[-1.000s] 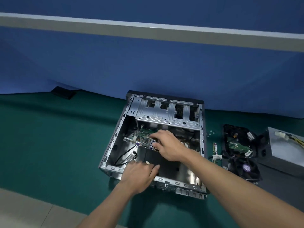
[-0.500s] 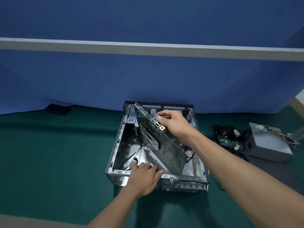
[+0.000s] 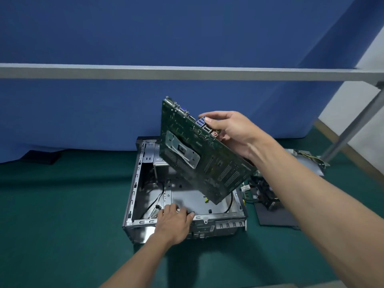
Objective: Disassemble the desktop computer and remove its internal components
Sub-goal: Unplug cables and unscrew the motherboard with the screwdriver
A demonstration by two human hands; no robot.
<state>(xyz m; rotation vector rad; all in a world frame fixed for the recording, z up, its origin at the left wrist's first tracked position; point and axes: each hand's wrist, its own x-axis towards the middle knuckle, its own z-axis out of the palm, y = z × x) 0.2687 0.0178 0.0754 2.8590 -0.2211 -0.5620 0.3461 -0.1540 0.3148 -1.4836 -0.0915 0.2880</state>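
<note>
Green mat (image 3: 62,204) under a blue backdrop (image 3: 104,38). At centre right, my right hand (image 3: 232,132) pinches the circuit board (image 3: 199,154) by its port edge, thumb on top and fingers behind. It holds the board tilted above the case (image 3: 220,224), I judge to clear the cables (image 3: 160,196). At lower centre, my left hand (image 3: 174,223) lies loosely over the case's near rim, gripping nothing, probably steadying it. Loose parts (image 3: 264,194) sit at the right.
</note>
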